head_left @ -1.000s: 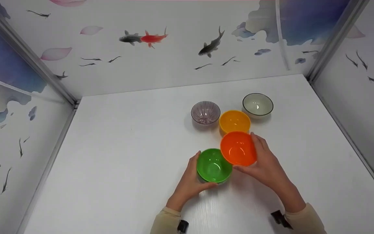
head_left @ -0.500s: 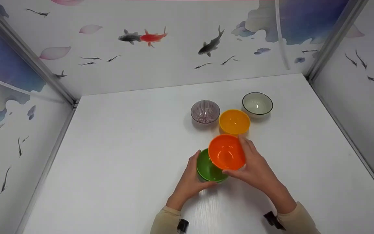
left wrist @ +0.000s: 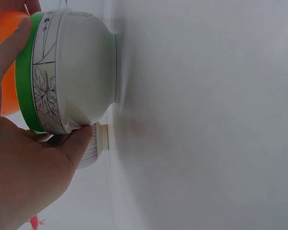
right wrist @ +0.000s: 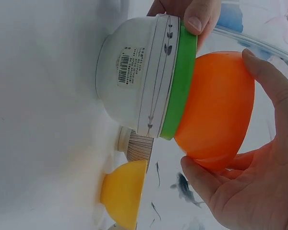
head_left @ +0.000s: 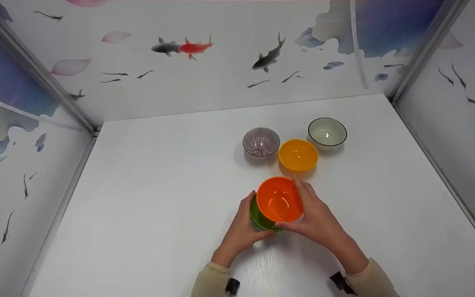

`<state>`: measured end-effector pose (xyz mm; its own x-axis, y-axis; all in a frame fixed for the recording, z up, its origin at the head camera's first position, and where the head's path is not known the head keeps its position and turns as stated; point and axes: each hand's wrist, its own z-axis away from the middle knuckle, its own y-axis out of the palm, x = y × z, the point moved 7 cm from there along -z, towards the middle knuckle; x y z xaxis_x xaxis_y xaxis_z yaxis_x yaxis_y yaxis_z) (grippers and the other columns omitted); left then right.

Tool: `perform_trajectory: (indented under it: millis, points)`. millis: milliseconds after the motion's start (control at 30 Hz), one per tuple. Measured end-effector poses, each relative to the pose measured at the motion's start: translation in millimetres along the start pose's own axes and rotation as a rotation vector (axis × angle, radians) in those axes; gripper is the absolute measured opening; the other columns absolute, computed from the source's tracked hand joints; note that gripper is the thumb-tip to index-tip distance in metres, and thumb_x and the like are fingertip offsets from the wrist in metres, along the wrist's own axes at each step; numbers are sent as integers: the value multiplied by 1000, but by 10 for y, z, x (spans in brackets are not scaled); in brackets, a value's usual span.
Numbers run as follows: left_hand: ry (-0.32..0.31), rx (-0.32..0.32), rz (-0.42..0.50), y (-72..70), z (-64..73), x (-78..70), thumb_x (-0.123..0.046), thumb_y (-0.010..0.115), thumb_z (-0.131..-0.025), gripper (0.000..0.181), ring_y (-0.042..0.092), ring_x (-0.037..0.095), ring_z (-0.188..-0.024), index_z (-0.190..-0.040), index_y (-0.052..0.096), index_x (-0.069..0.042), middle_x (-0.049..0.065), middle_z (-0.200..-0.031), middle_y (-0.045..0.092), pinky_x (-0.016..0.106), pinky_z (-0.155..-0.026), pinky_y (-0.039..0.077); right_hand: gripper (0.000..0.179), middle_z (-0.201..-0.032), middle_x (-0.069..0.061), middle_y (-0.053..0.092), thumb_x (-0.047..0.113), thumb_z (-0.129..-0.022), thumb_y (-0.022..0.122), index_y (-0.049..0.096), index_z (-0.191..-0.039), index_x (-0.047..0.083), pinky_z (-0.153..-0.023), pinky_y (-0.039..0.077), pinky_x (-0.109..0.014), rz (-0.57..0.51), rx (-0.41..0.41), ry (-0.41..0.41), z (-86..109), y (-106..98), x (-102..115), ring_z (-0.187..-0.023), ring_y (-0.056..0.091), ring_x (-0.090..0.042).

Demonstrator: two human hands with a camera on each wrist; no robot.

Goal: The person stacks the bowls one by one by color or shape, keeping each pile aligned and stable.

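My right hand (head_left: 318,218) grips an orange bowl (head_left: 279,200) by its side, thumb near and fingers far. The orange bowl is tilted and partly inside the green bowl (head_left: 260,218), hiding most of it. In the right wrist view the green bowl (right wrist: 180,91) sits nested in a white bowl (right wrist: 129,76) with a printed leaf band and a barcode label. My left hand (head_left: 239,231) holds this stack at its left side, thumb at the near edge and fingers round the far side. The white bowl's base rests on the table.
Behind the stack stands a yellow bowl (head_left: 298,155) on the white table (head_left: 159,198). A ribbed purplish glass bowl (head_left: 261,142) is to its left, and a pale bowl with a dark rim (head_left: 327,132) is farther back right. Patterned walls (head_left: 221,82) enclose the table.
My right hand has carried the orange bowl left and toward me, from the green bowl's right edge to over and into it. The left hand and the other bowls have stayed put.
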<state>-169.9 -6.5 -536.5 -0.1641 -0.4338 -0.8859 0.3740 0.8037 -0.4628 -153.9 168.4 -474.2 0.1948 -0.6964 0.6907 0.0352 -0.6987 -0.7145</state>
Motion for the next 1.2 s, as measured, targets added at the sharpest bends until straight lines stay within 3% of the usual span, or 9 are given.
perform_trajectory:
  millis: [400,1200]
  points:
    - [-10,-10,0,-3,-5,4,-42,85,-76,109,40,27,-145,-158,20,-12,8,-158,35,52,-120,35,119,-158,-14,36,48,-69,89,20,-159,10,-106,49,-54,-4,24,13,4,124,-10,-137,49,-34]
    - [-4,-8,-24,-1,-1,-6,-38,85,-78,110,38,27,-147,-159,16,-9,9,-160,33,50,-121,34,122,-158,-13,37,55,-68,87,20,-160,12,-106,50,-52,-4,28,6,9,229,-39,-137,50,-31]
